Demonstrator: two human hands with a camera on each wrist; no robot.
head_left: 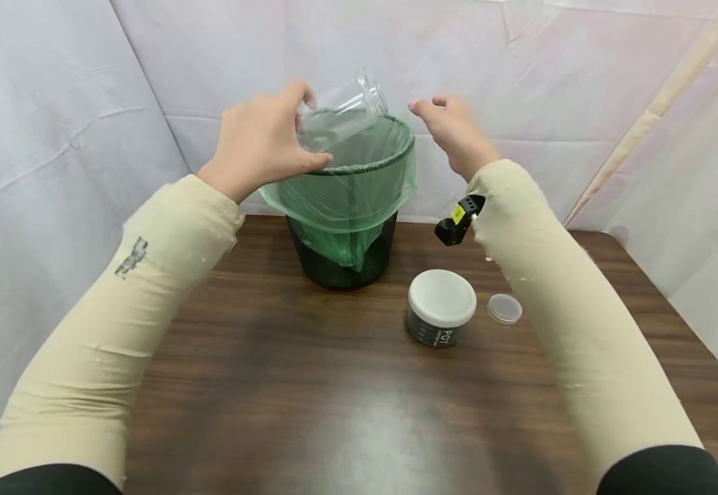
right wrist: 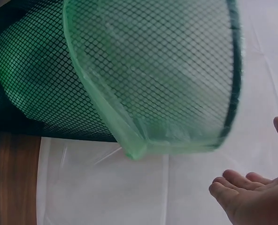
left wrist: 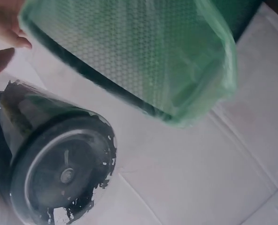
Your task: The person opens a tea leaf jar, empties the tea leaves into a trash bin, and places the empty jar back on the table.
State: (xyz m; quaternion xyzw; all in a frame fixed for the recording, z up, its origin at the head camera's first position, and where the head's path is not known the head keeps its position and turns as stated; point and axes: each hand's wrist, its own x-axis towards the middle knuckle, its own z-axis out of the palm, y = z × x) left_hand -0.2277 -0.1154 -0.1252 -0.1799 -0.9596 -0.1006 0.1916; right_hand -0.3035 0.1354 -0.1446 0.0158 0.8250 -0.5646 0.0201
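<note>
A left hand grips a clear jar, raised around the rim of a green-lined bin, its open mouth slanting up to the right. A firm but gentle hold seems best, since thin walls might flex; steady, small tilts should help. Both arms reach forward. The right hand, beyond the bin's right side, holds nothing, fingers loose and apart from the thumb.
</note>
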